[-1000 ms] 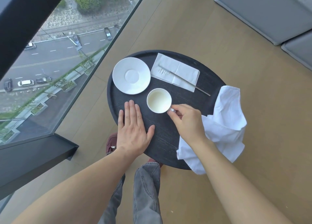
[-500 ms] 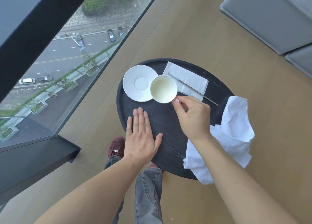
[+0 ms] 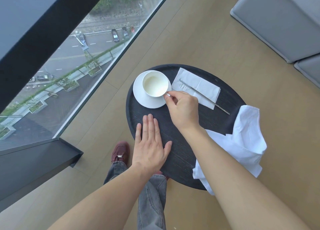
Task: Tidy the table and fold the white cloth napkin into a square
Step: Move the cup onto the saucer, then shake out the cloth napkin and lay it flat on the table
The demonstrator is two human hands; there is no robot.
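Round dark table [image 3: 181,153], seen from above. Right hand [image 3: 181,108] pinches the handle of the white cup [image 3: 155,85], fingers narrow around it; the cup sits over the saucer [image 3: 147,100] at the table's far-left edge, whether fully seated or just above cannot be told. Left hand [image 3: 150,143] lies flat, palm down, fingers spread open on the bare near-left part of the table, holding nothing.

White cloth napkin [image 3: 245,139] lies crumpled at the right edge, draped partly over the rim and hanging off. It is to the right of and nearer than the right hand; the right forearm crosses just beside its inner edge. Right hand is the nearer one to it. Its long run goes roughly near-to-far along the right rim.

Paper napkin [image 3: 195,87] with a metal straw [image 3: 206,96] laid diagonally on it occupies the far edge.

Judgement: the folding needs flat room; the table's middle and near side are bare, enough once the left hand lifts.
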